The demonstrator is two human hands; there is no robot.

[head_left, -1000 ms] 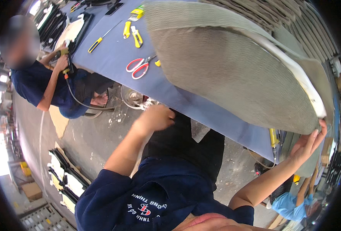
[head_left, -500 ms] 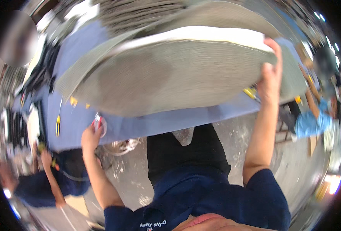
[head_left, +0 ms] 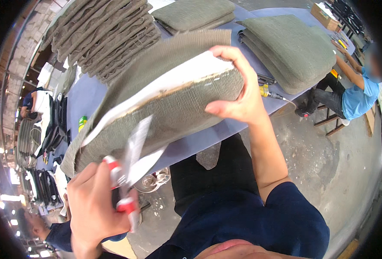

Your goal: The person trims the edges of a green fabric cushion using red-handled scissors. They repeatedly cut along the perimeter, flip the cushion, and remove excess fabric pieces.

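Note:
My right hand grips the right end of a curved panel covered in ribbed grey-green fabric, thumb on the near face and fingers over the top edge. A white strip shows along its open edge, with a fabric flap standing behind it. Small pale marks dot the seam near my right hand. At lower left, my left hand is closed round red-handled scissors, smeared by motion. Their blade points up in front of the panel's near face; whether it touches, I cannot tell.
Behind stand a tall stack of folded grey-green pieces and further piles on the blue-covered table. A yellow tool lies beside the right pile. Co-workers sit at right and lower left. A green box stands left.
The panel has tilted, its left end swinging down nearer me. My right hand has moved left with it. My left hand has come closer and lifted the scissors to the panel.

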